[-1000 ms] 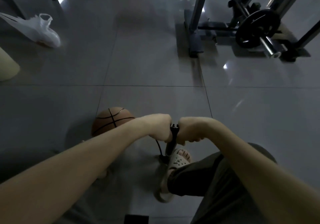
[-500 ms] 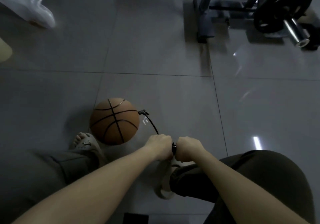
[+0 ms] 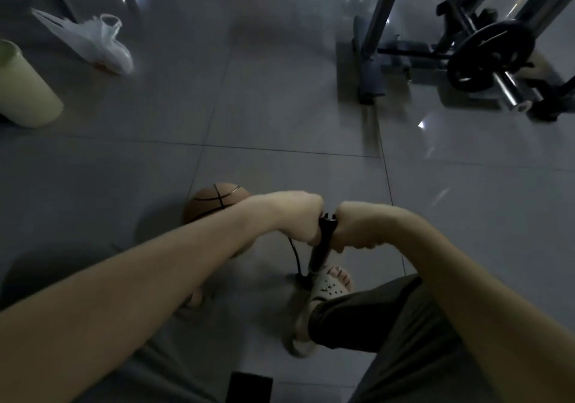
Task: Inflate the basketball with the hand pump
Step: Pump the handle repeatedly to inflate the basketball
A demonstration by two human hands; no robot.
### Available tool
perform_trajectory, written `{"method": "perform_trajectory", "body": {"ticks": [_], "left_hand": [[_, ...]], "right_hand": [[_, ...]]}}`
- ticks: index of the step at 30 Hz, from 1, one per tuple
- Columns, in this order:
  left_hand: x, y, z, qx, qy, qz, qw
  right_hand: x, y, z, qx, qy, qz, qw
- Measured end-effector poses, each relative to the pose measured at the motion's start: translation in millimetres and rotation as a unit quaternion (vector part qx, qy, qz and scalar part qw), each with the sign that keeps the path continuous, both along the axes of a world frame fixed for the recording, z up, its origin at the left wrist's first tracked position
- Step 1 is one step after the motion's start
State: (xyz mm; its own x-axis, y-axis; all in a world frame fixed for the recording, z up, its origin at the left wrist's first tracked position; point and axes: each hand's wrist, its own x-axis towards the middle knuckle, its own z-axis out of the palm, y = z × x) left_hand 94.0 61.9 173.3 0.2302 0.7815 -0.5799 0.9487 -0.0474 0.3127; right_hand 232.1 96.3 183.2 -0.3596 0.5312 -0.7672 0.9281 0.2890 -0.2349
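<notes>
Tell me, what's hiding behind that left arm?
The basketball sits on the floor behind the left arm; only its top shows. The arm covers its lower part, so where the hose joins is hidden.

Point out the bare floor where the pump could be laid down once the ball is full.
Widest bare patch: tiles right of the right hand, below the weight rack. Also bare: mid-floor between the plastic bag and the rack. Crowded: around the basketball, hose, sandalled foot and left hand.
</notes>
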Motion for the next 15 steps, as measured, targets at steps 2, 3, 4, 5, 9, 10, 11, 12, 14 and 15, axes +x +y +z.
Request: {"method": "perform_trajectory", "body": {"ticks": [2, 3, 4, 5, 9, 10, 11, 12, 14, 15], "left_hand": [[5.3, -2.0, -0.5, 0.014, 0.006, 0.008, 1.0], [9.1, -5.3, -9.7, 0.017, 0.017, 0.009, 1.0], [12.3, -8.7, -23.0, 0.018, 0.023, 0.008, 1.0], [14.9, -12.7, -38.7, 0.014, 0.025, 0.006, 1.0], [16.1, -17.1, -90.7, 0.013, 0.01, 0.003, 1.0], [16.7, -16.5, -101.0, 0.009, 0.004, 0.005, 1.0], [17.3, -15.6, -111.0, 0.007, 0.001, 0.005, 1.0], [17.9, -14.3, -120.8, 0.004, 0.001, 0.004, 1.0], [19.0, -12.6, -140.5, -0.006, 0.001, 0.0, 1.0], [19.4, -11.6, -149.4, -0.011, 0.001, -0.002, 1.0]], "right_hand": [[1.7, -1.7, -0.2, 0.003, -0.004, 0.003, 1.0], [1.0, -5.7, -9.1, 0.002, -0.018, 0.012, 1.0], [-0.3, -10.4, -21.4, 0.005, -0.034, 0.024, 0.999], [-1.4, -15.3, -36.5, 0.012, -0.05, 0.034, 0.998], [0.6, -17.6, -91.6, 0.042, -0.068, 0.038, 0.996], [2.2, -17.0, -103.3, 0.041, -0.072, 0.03, 0.996], [3.7, -17.2, -114.6, 0.042, -0.071, 0.018, 0.996], [5.4, -17.6, -125.9, 0.039, -0.066, 0.005, 0.997], [7.7, -20.3, -145.6, 0.027, -0.058, -0.014, 0.998], [8.4, -21.3, -153.4, 0.022, -0.056, -0.019, 0.998]]}}
